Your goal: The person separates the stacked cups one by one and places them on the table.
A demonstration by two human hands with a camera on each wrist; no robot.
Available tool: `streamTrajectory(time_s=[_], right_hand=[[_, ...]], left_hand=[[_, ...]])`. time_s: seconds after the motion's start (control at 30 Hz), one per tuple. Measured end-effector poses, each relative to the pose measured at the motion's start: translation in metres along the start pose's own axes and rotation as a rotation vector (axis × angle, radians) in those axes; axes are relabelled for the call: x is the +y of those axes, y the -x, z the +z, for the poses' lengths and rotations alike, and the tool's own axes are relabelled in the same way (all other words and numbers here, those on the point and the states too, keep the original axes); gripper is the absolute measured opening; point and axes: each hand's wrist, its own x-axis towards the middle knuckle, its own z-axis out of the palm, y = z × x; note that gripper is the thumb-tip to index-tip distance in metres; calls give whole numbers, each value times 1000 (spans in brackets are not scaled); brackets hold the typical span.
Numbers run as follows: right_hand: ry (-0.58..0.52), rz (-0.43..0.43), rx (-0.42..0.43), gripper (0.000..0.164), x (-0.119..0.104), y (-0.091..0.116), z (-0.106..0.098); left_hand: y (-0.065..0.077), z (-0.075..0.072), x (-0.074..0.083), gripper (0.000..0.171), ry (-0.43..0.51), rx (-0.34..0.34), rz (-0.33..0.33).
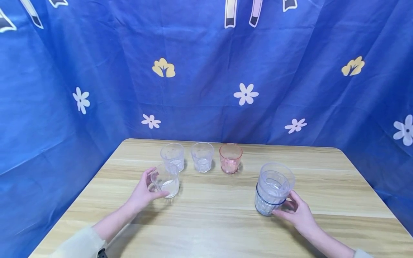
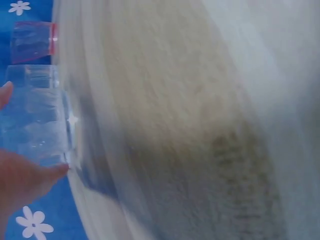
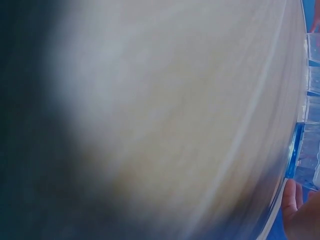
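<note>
While gripping clear cup [image 1: 169, 183] w/ L hand [image 1: 146, 191] spread approx. cup-wide, held blue-rimmed cup [image 1: 263, 205], below upper cup [image 1: 276, 179], w/ R hand [image 1: 298, 213].

Here are both arms, reaching forward from the near side and spread wide apart! The left forearm [image 1: 114, 222] slants up and inward, bare between the pale sleeve [image 1: 79, 243] and the wrist. The left hand [image 1: 143, 191] makes a broad C: its thumb [image 1: 161, 194] points inward on the near side, its fingers bow round on the far side, gripping. And across to the right forearm [image 1: 332, 243], slanting up and inward too! The right hand [image 1: 300, 213] grips as well, palm turned inward, thumb reaching across low, fingers bent above it.
</note>
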Motion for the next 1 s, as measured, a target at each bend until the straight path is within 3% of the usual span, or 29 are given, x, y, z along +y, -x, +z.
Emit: streamTrajectory(time_s=[0.13,0.3,0.4,0.67,1.0], right_hand=[[4,5,5,73,-1,0,-1],[7,-4,3,74,-1,0,-1],[4,-4,0,74,0,-1,-1],[4,26,4,76,-1,-1,0],[11,31,6,76,-1,-1,-1]], left_hand=[[-1,-3,12,103,-49,84,74],[0,-4,38,102,-121,216,212],[0,0,55,97,-123,240,274],[-10,32,88,82,-44,109,362],[-28,102,113,86,63,-162,436]])
